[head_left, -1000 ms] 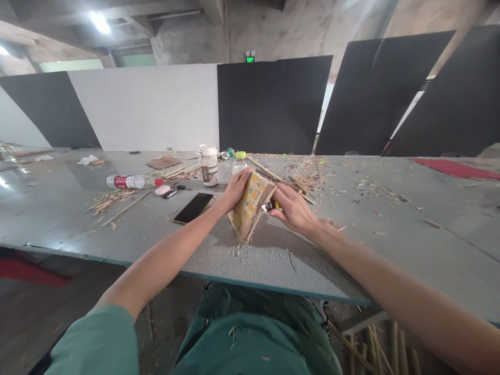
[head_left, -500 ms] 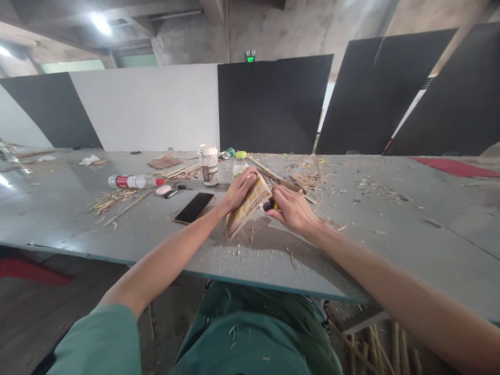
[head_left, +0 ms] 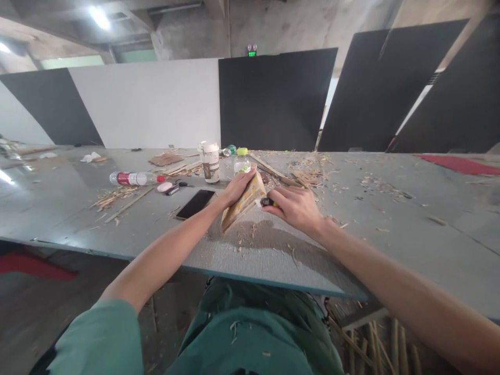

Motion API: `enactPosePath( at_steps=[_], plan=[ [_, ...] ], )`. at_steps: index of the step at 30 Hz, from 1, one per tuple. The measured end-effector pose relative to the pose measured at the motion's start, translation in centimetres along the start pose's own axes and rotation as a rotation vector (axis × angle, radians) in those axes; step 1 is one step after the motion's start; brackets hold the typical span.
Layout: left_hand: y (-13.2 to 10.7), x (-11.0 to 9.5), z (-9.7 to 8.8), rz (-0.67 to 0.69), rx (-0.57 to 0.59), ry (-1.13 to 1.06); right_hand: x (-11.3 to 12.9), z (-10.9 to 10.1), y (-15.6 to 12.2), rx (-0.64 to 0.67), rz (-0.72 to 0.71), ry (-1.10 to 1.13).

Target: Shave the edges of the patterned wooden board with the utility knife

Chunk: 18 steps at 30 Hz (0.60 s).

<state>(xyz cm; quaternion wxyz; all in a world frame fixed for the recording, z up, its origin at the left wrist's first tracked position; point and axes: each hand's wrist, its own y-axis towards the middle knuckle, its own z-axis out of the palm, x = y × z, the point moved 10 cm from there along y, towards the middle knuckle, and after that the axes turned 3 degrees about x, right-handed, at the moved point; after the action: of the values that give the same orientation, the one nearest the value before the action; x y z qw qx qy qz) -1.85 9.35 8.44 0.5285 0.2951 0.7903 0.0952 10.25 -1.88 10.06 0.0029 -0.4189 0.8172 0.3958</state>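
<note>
My left hand (head_left: 239,187) is closed around the upper part of a flat wooden-looking piece (head_left: 242,207) with yellow-orange patches, tilted up over the table. In my right hand (head_left: 295,205) is a black and yellow utility knife (head_left: 267,202), its short pale blade pointing left at the piece's right edge. Whether the blade touches the edge I cannot tell. Small shavings (head_left: 253,232) lie on the grey table just beneath. The fingers of my left hand behind the piece are hidden.
A phone (head_left: 196,203) lies left of the piece. Behind stand a paper cup (head_left: 211,164) and a green-capped bottle (head_left: 242,162). A red-capped bottle (head_left: 135,179) lies farther left. Wood strips and scraps (head_left: 308,178) litter the table (head_left: 390,234); boards (head_left: 277,101) line its back.
The piece and my left hand have shifted slightly left, and the piece's face has turned a little. My right hand with the knife has moved slightly, the blade now showing more clearly.
</note>
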Motion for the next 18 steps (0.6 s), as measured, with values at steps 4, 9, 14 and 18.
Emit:
enactPosePath(
  at_steps=[4,9,14,18],
  plan=[
    [0.3,0.0,-0.1,0.016,-0.024,-0.017,-0.6,-0.7,0.2,-0.018,0.009,-0.079],
    [0.7,-0.3,0.1,0.033,-0.027,-0.043,-0.8,-1.8,0.5,-0.068,0.025,-0.138],
    [1.3,0.0,-0.2,0.020,-0.035,-0.079,-1.0,-2.5,0.7,-0.141,0.053,-0.174],
    [1.5,0.7,-0.3,0.007,-0.056,-0.098,-1.4,-2.1,0.8,-0.141,0.074,-0.207]
  ],
)
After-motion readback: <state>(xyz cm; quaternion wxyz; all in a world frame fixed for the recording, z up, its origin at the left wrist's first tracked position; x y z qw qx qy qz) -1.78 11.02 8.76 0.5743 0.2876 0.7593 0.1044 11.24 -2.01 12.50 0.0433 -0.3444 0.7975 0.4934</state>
